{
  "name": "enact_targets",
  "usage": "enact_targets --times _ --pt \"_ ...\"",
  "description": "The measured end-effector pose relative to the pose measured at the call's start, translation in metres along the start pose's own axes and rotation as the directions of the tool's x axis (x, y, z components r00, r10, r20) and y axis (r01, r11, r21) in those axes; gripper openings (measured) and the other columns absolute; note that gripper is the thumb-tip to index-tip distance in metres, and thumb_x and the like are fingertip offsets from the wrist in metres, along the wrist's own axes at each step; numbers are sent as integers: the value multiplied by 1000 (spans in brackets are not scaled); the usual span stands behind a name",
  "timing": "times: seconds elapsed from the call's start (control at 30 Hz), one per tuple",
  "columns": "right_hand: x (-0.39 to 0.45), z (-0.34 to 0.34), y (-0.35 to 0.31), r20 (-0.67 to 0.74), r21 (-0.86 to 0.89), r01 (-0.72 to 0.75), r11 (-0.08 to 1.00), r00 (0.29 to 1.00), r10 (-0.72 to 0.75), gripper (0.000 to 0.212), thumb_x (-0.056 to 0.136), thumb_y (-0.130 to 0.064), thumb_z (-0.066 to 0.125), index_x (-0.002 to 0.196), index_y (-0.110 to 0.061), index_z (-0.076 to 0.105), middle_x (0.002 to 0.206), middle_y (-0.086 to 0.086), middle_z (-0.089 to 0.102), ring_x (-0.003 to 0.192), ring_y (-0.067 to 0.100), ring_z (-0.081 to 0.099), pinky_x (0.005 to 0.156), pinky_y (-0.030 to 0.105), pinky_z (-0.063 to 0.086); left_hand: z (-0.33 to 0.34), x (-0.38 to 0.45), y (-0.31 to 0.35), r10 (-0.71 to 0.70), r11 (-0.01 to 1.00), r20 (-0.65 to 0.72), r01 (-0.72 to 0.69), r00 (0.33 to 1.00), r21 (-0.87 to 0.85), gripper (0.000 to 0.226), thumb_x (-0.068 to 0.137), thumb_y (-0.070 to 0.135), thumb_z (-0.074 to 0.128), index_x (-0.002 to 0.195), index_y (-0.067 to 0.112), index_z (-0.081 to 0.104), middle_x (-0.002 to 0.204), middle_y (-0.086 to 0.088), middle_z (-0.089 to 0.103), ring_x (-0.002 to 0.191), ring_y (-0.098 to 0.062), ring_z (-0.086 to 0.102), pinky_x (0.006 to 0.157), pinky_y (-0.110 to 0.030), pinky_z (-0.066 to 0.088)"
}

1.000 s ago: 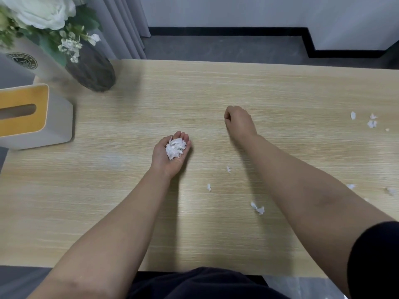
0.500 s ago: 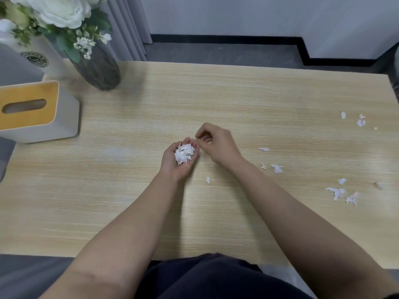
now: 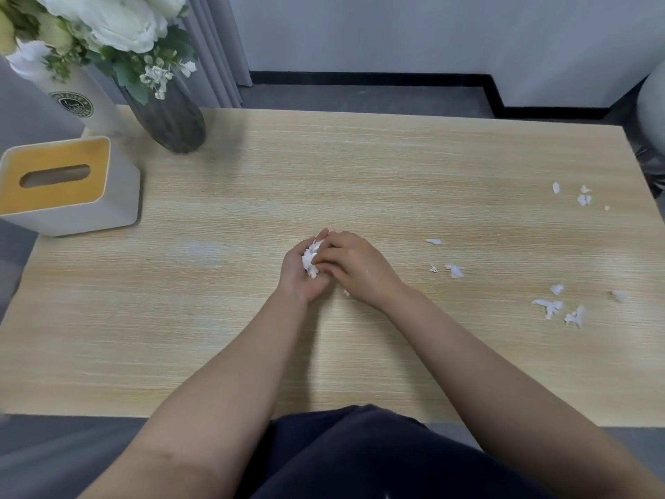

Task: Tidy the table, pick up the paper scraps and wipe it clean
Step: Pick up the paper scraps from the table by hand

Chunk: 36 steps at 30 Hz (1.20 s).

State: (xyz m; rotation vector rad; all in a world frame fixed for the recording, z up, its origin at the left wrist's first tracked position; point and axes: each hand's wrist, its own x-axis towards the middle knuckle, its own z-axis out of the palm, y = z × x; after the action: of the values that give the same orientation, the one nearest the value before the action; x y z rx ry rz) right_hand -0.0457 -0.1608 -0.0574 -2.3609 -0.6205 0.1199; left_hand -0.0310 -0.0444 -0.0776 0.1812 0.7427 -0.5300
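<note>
— Status of the collected paper?

— One crumpled white wad of paper scraps [image 3: 310, 261] sits in the cupped left hand [image 3: 300, 273] above the middle of the worktop [image 3: 252, 318]. The right hand [image 3: 354, 262] lies over it, fingertips on the wad.

— Loose material?

— White torn scraps remain on the worktop's right side: a far group near the right edge [image 3: 583, 199], three pieces just right of the hands [image 3: 454, 271], and a nearer cluster [image 3: 550, 307]. One small scrap [image 3: 346, 292] lies beneath the right wrist.
</note>
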Motion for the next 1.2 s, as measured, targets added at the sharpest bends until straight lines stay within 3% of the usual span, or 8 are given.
enact_targets --times 0.17,0.3,0.4,0.5,0.67,0.83,1.03,1.2 --pt "-2 -7 1 -112 193 -166 967 975 190 13 84 -4 61 91 -10 70 92 3 64 86 16 56 78 25 43 -1 -1 0 84 996 -16 -84 996 -6 26 96 12 39 89 1 62 71 -13 67 57 -22 67 53 -23 55" --pt "-15 -16 27 -262 260 -387 885 853 450 12 85 -5 61 92 -11 70 92 3 65 82 14 58 78 25 46 -5 -7 9 159 987 -17 -159 987 -10 30 96 11 36 86 -1 62 75 -15 67 63 -26 69 67 -37 58" --pt "-30 -11 51 -182 155 -573 805 784 594 18 88 -8 58 101 -10 69 101 3 64 90 15 58 80 25 43 -14 -12 16 181 983 -45 -181 982 1 27 96 10 37 88 1 62 76 -13 68 66 -24 68 72 -36 57" --pt "-39 -1 65 -77 66 -627 776 772 630 25 87 -10 60 111 -10 65 108 7 60 98 20 58 82 26 41 -25 -19 21 195 981 -81 -195 978 2 27 96 11 38 88 1 62 75 -13 68 74 -21 65 69 -35 57" --pt "-35 6 76 -33 -51 -590 806 808 589 23 89 -12 59 111 -7 61 108 9 56 98 24 55 81 31 42 -41 -29 27 210 978 -133 -210 969 14 28 97 13 37 89 3 62 74 -12 68 80 -19 62 67 -35 58" --pt "-27 8 72 25 -133 -509 850 856 516 10 91 -14 57 95 -8 63 97 7 58 92 24 56 77 33 43 -46 -31 24 202 979 -133 -202 970 8 29 96 13 37 88 2 63 75 -12 68 71 -21 67 66 -37 58" --pt "-39 33 44 220 -179 -201 963 946 239 13 89 -14 56 98 -9 63 110 5 55 105 22 47 80 33 43 -43 -28 16 159 987 -145 -156 977 31 28 96 13 39 87 1 63 74 -13 69 81 -21 63 63 -39 58" --pt "-49 46 40 199 -260 -153 954 958 208 17 93 -8 45 103 -6 58 103 12 56 96 29 51 74 39 46 -40 -23 6 111 991 -161 -98 981 89 29 96 13 39 87 1 63 74 -13 69 84 -22 61 61 -41 58"
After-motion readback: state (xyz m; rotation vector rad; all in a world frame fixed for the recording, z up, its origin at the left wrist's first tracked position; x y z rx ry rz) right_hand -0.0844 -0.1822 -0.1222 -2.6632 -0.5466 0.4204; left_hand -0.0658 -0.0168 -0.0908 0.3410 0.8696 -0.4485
